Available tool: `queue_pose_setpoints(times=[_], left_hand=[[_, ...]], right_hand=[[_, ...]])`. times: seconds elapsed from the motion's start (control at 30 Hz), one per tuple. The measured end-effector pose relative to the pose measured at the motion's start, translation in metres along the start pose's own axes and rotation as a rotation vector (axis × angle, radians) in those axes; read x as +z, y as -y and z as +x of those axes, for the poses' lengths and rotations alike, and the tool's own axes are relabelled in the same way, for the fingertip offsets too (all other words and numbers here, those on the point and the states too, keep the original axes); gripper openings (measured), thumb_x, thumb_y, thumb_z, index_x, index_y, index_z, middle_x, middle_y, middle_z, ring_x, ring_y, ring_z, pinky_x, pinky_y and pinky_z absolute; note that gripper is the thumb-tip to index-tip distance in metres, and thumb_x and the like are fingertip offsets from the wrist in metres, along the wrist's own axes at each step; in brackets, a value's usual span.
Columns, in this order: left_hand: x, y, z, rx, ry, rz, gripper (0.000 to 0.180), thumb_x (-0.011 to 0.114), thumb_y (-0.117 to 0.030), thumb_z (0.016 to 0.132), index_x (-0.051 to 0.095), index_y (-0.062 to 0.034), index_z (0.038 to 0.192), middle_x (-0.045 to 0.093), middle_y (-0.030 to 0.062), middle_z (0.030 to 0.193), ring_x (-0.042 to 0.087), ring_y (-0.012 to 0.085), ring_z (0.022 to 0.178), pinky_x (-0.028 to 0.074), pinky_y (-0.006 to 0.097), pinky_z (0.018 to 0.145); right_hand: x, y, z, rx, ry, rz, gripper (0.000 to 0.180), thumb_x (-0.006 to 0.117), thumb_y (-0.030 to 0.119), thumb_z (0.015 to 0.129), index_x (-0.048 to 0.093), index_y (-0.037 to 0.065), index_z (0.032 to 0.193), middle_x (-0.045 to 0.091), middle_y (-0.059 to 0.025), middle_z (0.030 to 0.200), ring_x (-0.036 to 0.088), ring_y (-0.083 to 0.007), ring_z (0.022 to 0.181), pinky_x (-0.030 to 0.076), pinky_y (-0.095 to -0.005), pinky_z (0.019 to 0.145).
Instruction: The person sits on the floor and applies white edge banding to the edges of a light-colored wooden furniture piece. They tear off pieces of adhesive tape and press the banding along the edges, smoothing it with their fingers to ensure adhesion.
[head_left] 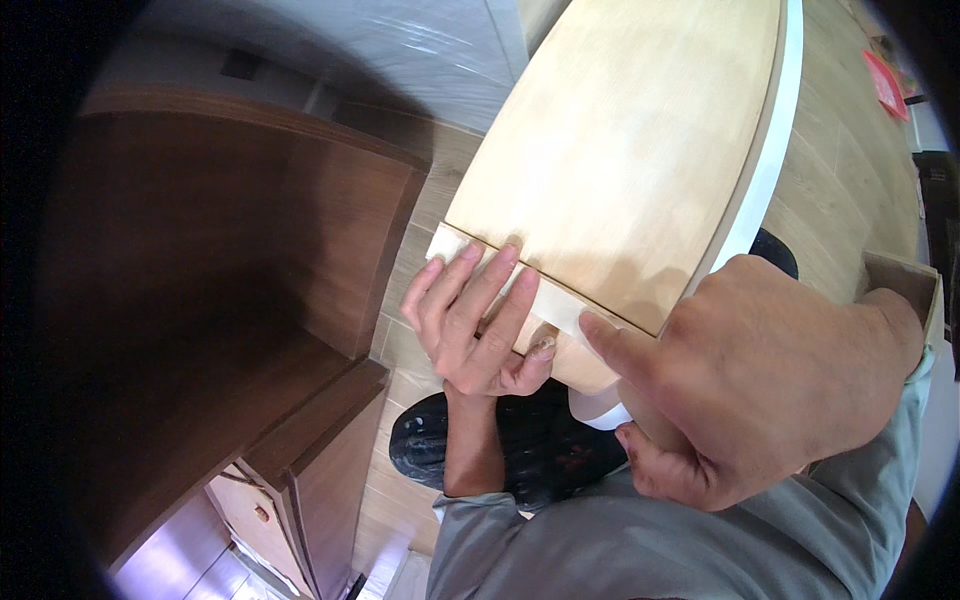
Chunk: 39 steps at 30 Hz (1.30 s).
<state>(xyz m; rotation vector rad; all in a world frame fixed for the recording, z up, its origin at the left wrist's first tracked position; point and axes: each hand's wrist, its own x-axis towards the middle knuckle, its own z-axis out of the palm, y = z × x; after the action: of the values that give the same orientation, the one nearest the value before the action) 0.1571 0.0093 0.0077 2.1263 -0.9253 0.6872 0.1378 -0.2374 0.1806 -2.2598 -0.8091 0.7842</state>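
Observation:
A long pale wooden panel (610, 140) stretches away from me, with a light edging strip (560, 305) along its near end. My left hand (475, 320) grips this end, its fingers laid over the strip and its thumb bent underneath. At the near right corner, my right hand (770, 380) has its index fingertip pressed on the strip, and its thumb is bent below. A tan band hangs under that finger and curls down in a pale loop (598, 408). My right hand hides the panel's corner and part of the band.
A dark brown wooden cabinet (200, 230) stands open-fronted on the left. Plastic sheeting (420, 50) covers something behind it. My dark-trousered knee (440, 440) is below the panel. A red object (885, 85) lies on the plank floor (835, 150) at far right, and a box (905, 275) stands nearer.

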Motion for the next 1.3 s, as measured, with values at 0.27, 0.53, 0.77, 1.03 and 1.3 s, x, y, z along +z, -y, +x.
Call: queue_pose_setpoints(times=[0.27,0.53,0.77,1.03,1.3], left_hand=[[0.0006,0.0017,-0.0002,0.016,-0.003,-0.005,0.049,0.058,-0.051,0.100,0.081,-0.0116,0.117,0.078,0.0151,0.122,0.070,0.0364,0.122,0.044,0.055,0.113],[0.0006,0.0008,-0.0021,0.008,0.005,-0.014,0.049,0.060,-0.053,0.099,0.081,-0.0138,0.117,0.078,0.0130,0.123,0.069,0.0342,0.125,0.043,0.055,0.115],[0.0054,-0.0040,-0.0049,0.010,-0.056,-0.055,0.048,0.062,-0.059,0.097,0.086,-0.0210,0.112,0.078,0.0076,0.117,0.068,0.0296,0.120,0.042,0.054,0.117],[0.0046,-0.0061,-0.0029,0.007,-0.053,-0.058,0.048,0.062,-0.056,0.094,0.087,-0.0190,0.111,0.078,0.0070,0.114,0.068,0.0294,0.117,0.043,0.053,0.116],[0.0051,-0.0065,-0.0017,-0.004,-0.062,-0.063,0.046,0.064,-0.055,0.092,0.088,-0.0179,0.107,0.078,0.0072,0.112,0.068,0.0296,0.116,0.044,0.053,0.114]], right_hand=[[-0.0024,0.0015,-0.0006,0.005,0.046,-0.042,0.058,0.066,0.030,0.088,0.057,-0.021,0.113,0.055,-0.0099,0.048,0.065,-0.0339,0.045,0.052,-0.0426,0.043],[-0.0015,0.0044,0.0008,0.027,0.079,-0.022,0.062,0.066,0.030,0.089,0.056,-0.025,0.115,0.056,-0.0094,0.048,0.065,-0.0325,0.045,0.053,-0.0411,0.043],[0.0024,0.0034,0.0013,-0.027,-0.004,-0.014,0.068,0.065,0.030,0.089,0.056,-0.029,0.121,0.057,-0.0107,0.049,0.066,-0.0306,0.045,0.055,-0.0397,0.043],[0.0006,0.0061,0.0010,0.031,0.083,-0.065,0.068,0.065,0.031,0.088,0.058,-0.029,0.121,0.057,-0.0112,0.049,0.066,-0.0304,0.044,0.055,-0.0397,0.043],[0.0001,0.0094,0.0007,0.022,-0.012,-0.099,0.066,0.069,0.031,0.085,0.061,-0.024,0.120,0.059,-0.0125,0.053,0.067,-0.0350,0.048,0.055,-0.0427,0.047]])
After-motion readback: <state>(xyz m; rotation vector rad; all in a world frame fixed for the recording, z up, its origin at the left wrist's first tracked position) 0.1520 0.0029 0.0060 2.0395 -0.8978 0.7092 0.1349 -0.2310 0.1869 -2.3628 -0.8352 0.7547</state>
